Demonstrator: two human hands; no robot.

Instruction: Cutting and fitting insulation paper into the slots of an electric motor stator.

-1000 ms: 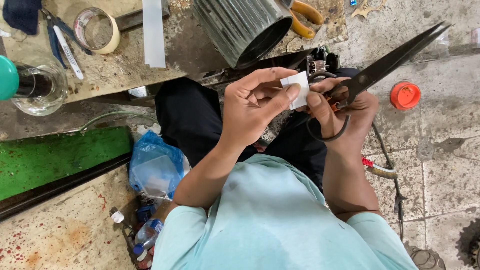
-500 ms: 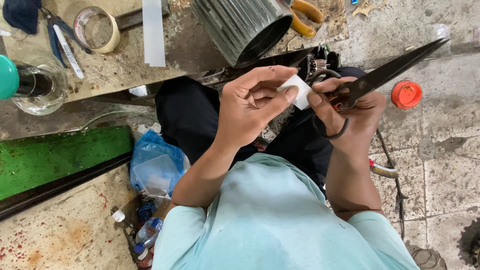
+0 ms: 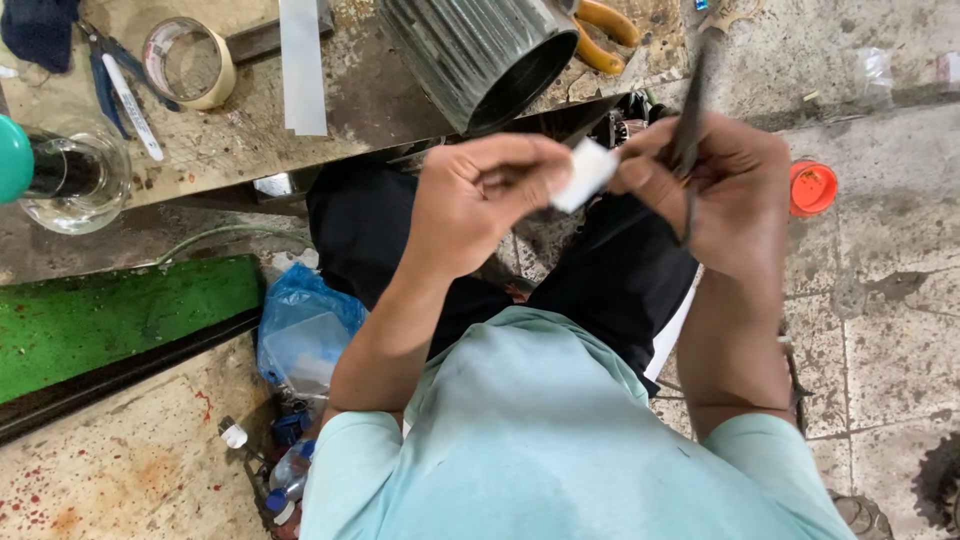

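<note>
Scissors (image 3: 690, 120), long, dark and slim, once slanting toward the far right, now stand nearly upright in the right hand (image 3: 725, 190), fingers gripping them, while the left hand (image 3: 480, 200) pinches a small white paper piece (image 3: 585, 175) below the ribbed metal cylinder (image 3: 470, 50).

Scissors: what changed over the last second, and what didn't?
The scissors in the right hand swung from pointing up and right to nearly upright, blades now edge-on. The left hand keeps its grip on the small white piece, now between both hands' fingertips. The metal cylinder, tape roll and orange cap stayed put.
</note>
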